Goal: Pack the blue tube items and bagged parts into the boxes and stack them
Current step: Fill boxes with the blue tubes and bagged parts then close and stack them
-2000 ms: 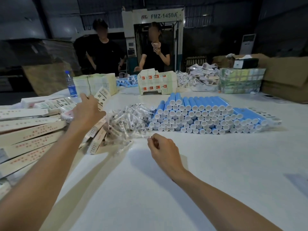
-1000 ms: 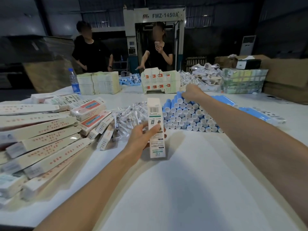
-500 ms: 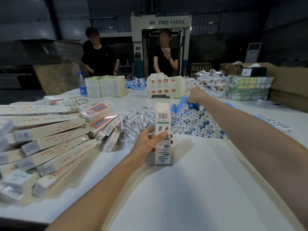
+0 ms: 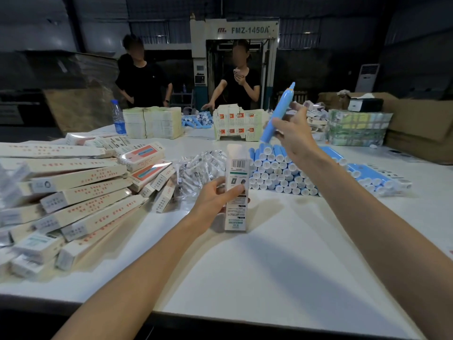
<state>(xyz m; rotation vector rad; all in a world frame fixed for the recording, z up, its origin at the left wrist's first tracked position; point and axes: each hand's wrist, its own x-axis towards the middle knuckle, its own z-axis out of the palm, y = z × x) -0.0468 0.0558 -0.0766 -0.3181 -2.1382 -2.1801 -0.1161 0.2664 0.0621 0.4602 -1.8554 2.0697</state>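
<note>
The left hand (image 4: 215, 196) has thumb and fingers clamped round one long white box (image 4: 237, 182), held upright with its lower end on the white table (image 4: 245, 278). The right hand (image 4: 294, 137) has its fingers curled round one blue tube (image 4: 282, 104), tilted tip-up in the air above the stacked blue tubes (image 4: 282, 175), which lie several tiers deep, too many to count. One pile of clear bagged parts (image 4: 198, 168) lies between that stack and the heap of well over a dozen boxes (image 4: 78, 192) on the left, and two people (image 4: 143, 79) stand across the table beside one water bottle (image 4: 118, 117).
</note>
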